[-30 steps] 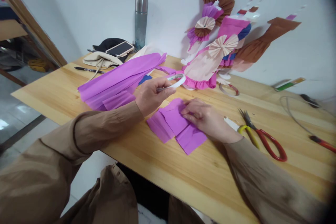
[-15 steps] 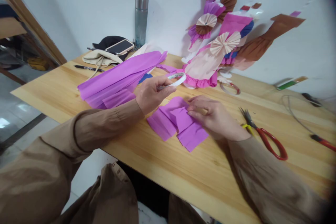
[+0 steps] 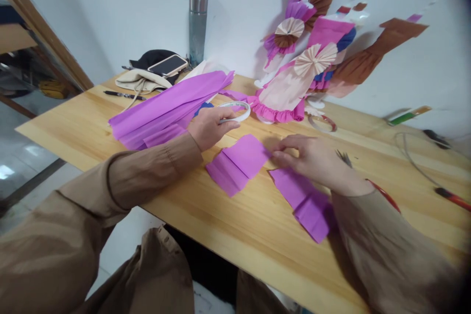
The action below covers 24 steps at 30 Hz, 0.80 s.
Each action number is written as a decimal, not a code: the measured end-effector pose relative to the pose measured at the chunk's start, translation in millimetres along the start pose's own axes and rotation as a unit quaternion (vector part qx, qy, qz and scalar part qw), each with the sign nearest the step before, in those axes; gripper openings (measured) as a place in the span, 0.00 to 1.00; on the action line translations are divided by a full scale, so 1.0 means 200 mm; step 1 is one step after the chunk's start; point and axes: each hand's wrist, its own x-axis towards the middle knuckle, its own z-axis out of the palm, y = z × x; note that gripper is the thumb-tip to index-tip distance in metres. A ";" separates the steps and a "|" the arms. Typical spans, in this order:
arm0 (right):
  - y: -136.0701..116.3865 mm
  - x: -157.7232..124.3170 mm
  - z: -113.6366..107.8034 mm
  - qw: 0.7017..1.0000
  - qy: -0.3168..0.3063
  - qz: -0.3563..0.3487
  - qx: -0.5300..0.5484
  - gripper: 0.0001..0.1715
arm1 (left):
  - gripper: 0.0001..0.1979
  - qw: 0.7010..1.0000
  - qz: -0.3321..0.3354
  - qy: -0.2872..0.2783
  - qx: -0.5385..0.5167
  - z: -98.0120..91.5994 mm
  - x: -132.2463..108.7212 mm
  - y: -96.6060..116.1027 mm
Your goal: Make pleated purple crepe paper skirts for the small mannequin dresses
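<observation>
Left grip (image 3: 209, 128), mine: fingers curled round the near rim of one tape roll (image 3: 243, 116).
Right grip (image 3: 309, 157), mine: thumb and fingertips nearly together; whether they pinch paper, I cannot tell.
Purple paper, two pieces. First piece (image 3: 239, 164): between my grips, its corner by the right fingertips. Second piece (image 3: 305, 201): under and nearer me than the right grip.
Change: overlapping half a second ago; tabletop (image 3: 253, 216) now shows between, so each lies separate.
Scissors (image 3: 344, 158): behind right wrist, mostly hidden.
</observation>
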 end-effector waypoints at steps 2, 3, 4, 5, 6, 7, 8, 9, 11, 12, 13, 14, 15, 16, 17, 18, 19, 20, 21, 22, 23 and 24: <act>-0.03 0.01 0.07 1.000 0.007 -0.004 0.000 0.14 | 0.07 1.000 0.002 -0.008 0.010 0.00 0.01 -0.02; -0.04 0.02 0.10 1.000 0.015 0.005 -0.015 0.15 | 0.07 1.000 0.003 -0.011 0.013 0.00 0.01 -0.03; -0.04 0.02 0.13 0.999 0.027 0.018 -0.038 0.15 | 0.07 1.000 0.004 -0.012 0.016 0.00 0.01 -0.03; -0.03 0.03 0.15 0.997 0.037 0.027 -0.059 0.14 | 0.08 1.000 0.003 -0.012 0.021 0.00 0.01 -0.04; -0.02 0.03 0.16 0.996 0.043 0.030 -0.071 0.12 | 0.08 1.000 0.000 -0.010 0.027 0.00 0.01 -0.04; -0.02 0.04 0.17 0.996 0.044 0.029 -0.070 0.09 | 0.09 0.999 -0.004 -0.009 0.034 0.00 0.01 -0.04; -0.01 0.04 0.17 0.997 0.042 0.028 -0.057 0.07 | 0.09 0.999 -0.006 -0.008 0.039 0.00 0.01 -0.03; 0.00 0.04 0.16 0.998 0.041 0.030 -0.032 0.07 | 0.09 0.999 -0.007 -0.009 0.042 0.00 0.00 -0.03; 0.00 0.03 0.14 0.997 0.050 0.049 0.037 0.09 | 0.08 0.999 -0.002 -0.010 0.041 0.00 0.00 -0.02; 0.01 0.03 0.13 0.993 0.062 0.067 0.075 0.10 | 0.07 0.999 0.003 -0.008 0.038 0.00 0.00 -0.02; 0.02 0.03 0.11 0.986 0.076 0.087 0.117 0.10 | 0.07 0.999 0.008 -0.006 0.037 0.00 0.01 -0.02; 0.03 0.03 0.10 0.977 0.091 0.107 0.161 0.10 | 0.07 0.999 0.012 -0.003 0.037 0.00 0.01 -0.02; 0.04 0.03 0.09 0.965 0.105 0.129 0.205 0.09 | 0.07 0.999 0.015 -0.003 0.038 0.00 0.01 -0.01; 0.06 0.03 0.09 0.950 0.118 0.152 0.244 0.08 | 0.08 0.999 0.017 -0.003 0.040 0.00 0.01 -0.01; 0.07 0.03 0.09 0.935 0.131 0.176 0.278 0.08 | 0.08 0.999 0.018 -0.003 0.041 0.00 0.02 -0.01; 0.09 0.03 0.09 0.921 0.144 0.198 0.302 0.07 | 0.08 0.999 0.017 -0.002 0.043 0.00 0.02 -0.02; 0.10 0.04 0.09 0.911 0.158 0.215 0.315 0.07 | 0.07 0.999 0.015 -0.003 0.043 0.00 0.02 -0.02; 0.11 0.04 0.09 0.903 0.171 0.228 0.321 0.07 | 0.06 0.999 0.012 -0.003 0.043 0.00 0.02 -0.02; 0.12 0.05 0.09 0.899 0.182 0.234 0.322 0.07 | 0.06 0.999 0.011 -0.004 0.041 0.00 0.02 -0.02; 0.13 0.05 0.09 0.897 0.189 0.235 0.324 0.08 | 0.06 0.999 0.010 -0.004 0.039 0.00 0.02 -0.02; 0.13 0.05 0.08 0.897 0.189 0.231 0.326 0.08 | 0.06 0.999 0.009 -0.005 0.036 -0.01 0.01 -0.02; 0.13 0.05 0.08 0.898 0.183 0.225 0.331 0.10 | 0.06 0.999 0.009 -0.005 0.033 -0.01 0.01 -0.02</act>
